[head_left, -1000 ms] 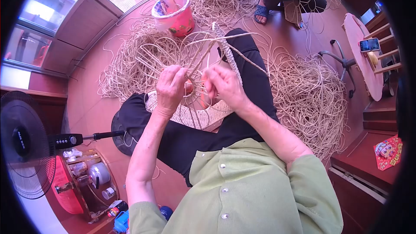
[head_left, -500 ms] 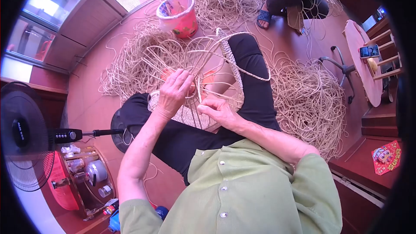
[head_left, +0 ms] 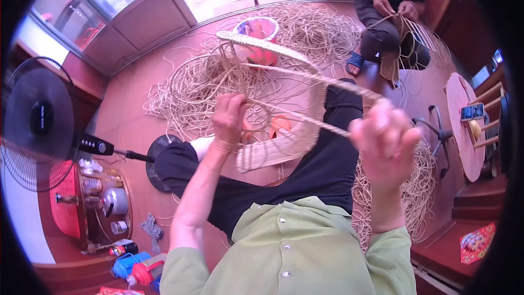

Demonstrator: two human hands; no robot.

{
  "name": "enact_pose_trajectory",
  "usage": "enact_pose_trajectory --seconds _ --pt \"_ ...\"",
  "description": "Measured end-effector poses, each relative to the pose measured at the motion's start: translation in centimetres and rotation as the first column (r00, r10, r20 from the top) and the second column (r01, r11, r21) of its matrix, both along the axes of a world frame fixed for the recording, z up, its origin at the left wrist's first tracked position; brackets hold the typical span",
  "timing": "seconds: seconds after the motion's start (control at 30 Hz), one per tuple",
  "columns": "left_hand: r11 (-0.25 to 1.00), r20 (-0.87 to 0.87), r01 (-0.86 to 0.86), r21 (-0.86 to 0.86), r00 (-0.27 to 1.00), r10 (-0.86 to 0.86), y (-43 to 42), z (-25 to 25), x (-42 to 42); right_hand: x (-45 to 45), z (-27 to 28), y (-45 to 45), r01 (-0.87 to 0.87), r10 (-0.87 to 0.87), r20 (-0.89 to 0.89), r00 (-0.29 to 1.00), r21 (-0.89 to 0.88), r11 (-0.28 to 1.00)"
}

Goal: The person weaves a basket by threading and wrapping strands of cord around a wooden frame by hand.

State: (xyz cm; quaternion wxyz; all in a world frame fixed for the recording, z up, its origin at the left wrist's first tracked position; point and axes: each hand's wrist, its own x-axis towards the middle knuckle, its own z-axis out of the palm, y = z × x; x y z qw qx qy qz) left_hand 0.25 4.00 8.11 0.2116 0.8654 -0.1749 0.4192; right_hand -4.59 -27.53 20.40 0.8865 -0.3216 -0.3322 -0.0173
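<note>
A woven cord piece with a curved braided band lies over my lap between my knees. My left hand is closed on thin cords at the near left side of the weaving. Raised at the right, my right hand is blurred, its fingers bent round a cord that stretches taut from beside my left hand. A second cord strand also runs toward the right hand. Part of the braided band stands up across the front of the bucket.
Loose cord heaps lie on the floor, near a pink bucket. A co-worker sits at the back right, handling cords. A fan stands left, a wooden stool right. Bottles stand at the lower left.
My right hand has swung out to the right and up, pulling cord taut. The woven piece has turned and tilted. The view has shifted up, showing more of the co-worker.
</note>
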Motion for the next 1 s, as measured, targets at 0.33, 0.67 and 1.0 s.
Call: enact_pose_trajectory --seconds 0.33,0.67,1.0 --pt "0.950 -0.296 -0.205 -0.236 0.946 0.131 1.9 -6.2 -1.6 15.8 -23.8 -20.1 0.214 -0.488 -0.564 0.666 -0.482 0.849" --pt "0.920 -0.168 -0.369 -0.129 0.923 0.347 -1.0 -3.4 -1.1 11.7 -10.6 10.0 0.907 -0.139 0.901 0.411 -0.419 -0.039" --pt "0.979 -0.168 -0.186 -0.085 0.971 0.169 0.7 -3.8 0.5 18.0 -6.3 -4.7 0.935 -0.197 0.961 0.192 -0.240 -0.260"
